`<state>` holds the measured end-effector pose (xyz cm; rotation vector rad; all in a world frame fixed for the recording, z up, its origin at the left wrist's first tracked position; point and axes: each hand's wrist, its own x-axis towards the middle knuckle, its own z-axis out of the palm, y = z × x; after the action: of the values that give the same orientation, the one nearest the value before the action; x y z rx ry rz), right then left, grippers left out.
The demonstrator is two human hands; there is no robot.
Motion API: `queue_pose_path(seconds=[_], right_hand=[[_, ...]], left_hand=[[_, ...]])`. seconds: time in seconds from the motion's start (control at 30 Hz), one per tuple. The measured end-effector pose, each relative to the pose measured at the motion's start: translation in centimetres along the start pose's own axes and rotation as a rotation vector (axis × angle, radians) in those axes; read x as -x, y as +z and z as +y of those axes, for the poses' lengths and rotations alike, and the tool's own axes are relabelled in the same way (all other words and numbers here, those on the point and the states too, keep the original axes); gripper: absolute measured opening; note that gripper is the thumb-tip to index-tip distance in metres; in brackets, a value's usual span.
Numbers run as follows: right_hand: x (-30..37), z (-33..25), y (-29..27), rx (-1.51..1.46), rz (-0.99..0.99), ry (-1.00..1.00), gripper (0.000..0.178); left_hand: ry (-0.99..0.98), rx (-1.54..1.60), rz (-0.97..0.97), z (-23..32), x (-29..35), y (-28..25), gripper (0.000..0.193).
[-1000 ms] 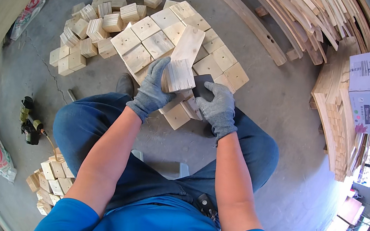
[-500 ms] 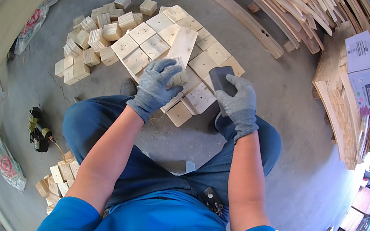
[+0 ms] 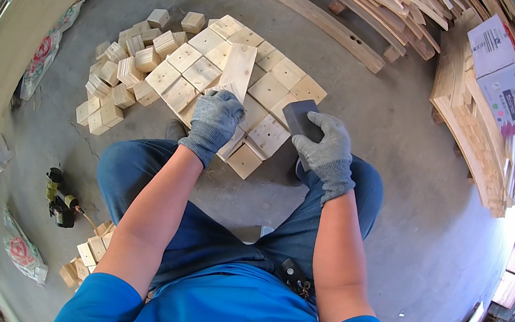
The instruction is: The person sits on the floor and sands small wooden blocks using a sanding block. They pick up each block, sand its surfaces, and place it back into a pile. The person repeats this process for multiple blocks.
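Observation:
My left hand (image 3: 215, 125), in a grey knit glove, is closed with its fingers curled over the near end of a pale wooden block (image 3: 238, 66). The block lies tilted on top of a group of square wooden blocks (image 3: 271, 90) laid side by side, several with a small dark hole in the face. In my right hand (image 3: 326, 146), gloved alike, a dark grey rectangular block (image 3: 302, 120) like a sanding block is gripped between thumb and fingers. It is held just off the right edge of the group. The left fingertips are partly hidden.
Loose wooden blocks (image 3: 130, 69) are heaped left of the group. A nail gun (image 3: 61, 202) with a hose lies on the floor near another block pile (image 3: 90, 253). Long boards (image 3: 306, 10) and a stack of planks (image 3: 456, 124) carrying a carton (image 3: 506, 81) stand far right.
My left fingers have curled in tighter at the wooden block's near end. The right hand keeps its hold on the dark block, now slightly lower. The whole view has shifted a little.

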<state>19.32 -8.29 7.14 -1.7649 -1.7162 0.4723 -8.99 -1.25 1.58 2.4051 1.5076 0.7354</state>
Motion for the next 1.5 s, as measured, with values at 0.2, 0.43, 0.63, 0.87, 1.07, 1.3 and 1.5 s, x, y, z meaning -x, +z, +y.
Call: queue_pose_path(seconds=[0.2,0.43,0.63,0.87,1.07,1.3,1.5], right_hand=[[0.0,0.1,1.0,0.007,-0.039,-0.016,0.057],[0.0,0.2,1.5,0.023,-0.079,0.02,0.059],[-0.5,-0.5,2.0,0.058,-0.072,0.011,0.058],[-0.9,-1.5,3.2,0.039,-0.11,-0.031,0.057],[-0.7,-0.3,3.7,0.054,-0.093,-0.019,0.058],[-0.7,-0.2,3.9,0.057,-0.098,-0.023,0.059],[-0.9,-0.1,3.4,0.016,-0.083,-0.017,0.058]], left_hand=[[0.012,-0.203,-0.058,0.9,-0.8,0.4,0.009],[-0.219,0.179,0.264,-1.2,-0.3,1.1,0.008],[-0.306,0.244,0.318,-4.0,0.7,-0.2,0.012],[-0.283,0.253,0.265,-2.9,0.5,-0.4,0.01],[-0.296,0.238,0.291,-3.5,-0.2,0.2,0.013],[-0.664,0.936,0.335,-4.1,-0.6,-0.4,0.011],[-0.589,0.898,0.225,-1.9,0.6,-5.2,0.009]])
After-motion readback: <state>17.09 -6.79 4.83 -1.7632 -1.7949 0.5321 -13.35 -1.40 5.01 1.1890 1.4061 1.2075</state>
